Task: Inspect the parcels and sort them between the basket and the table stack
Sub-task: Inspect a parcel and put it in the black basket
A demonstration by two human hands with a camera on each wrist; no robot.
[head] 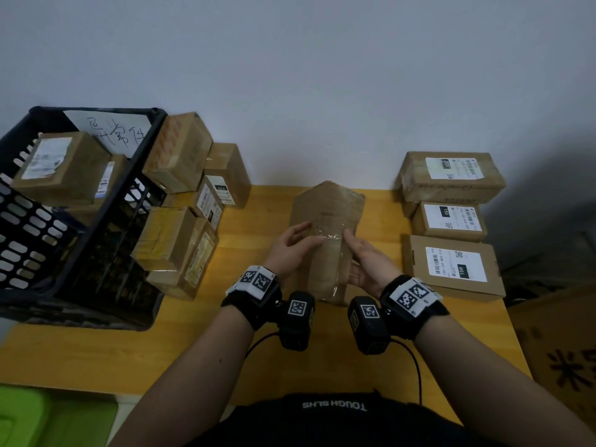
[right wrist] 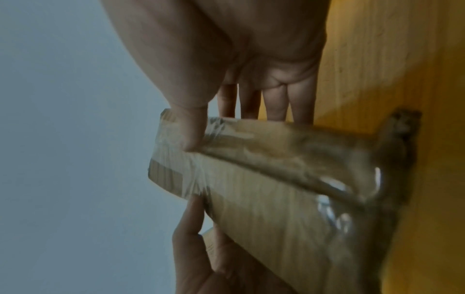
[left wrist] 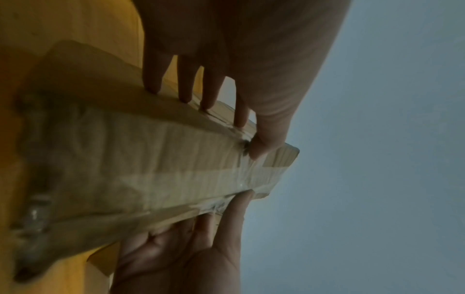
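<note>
Both hands grip parcel (head: 325, 240) – only head view shows basket (head: 48, 221).

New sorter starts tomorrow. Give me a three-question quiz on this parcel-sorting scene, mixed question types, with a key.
1. True or false: both hands grip the tall parcel.
2. Multiple choice: the basket sits at the person's A) left B) right C) lap.
3. Fill in: the labelled boxes on the right show white ___ on top.

Key
1. True: left hand and right hand hold its two sides.
2. A
3. labels
</note>
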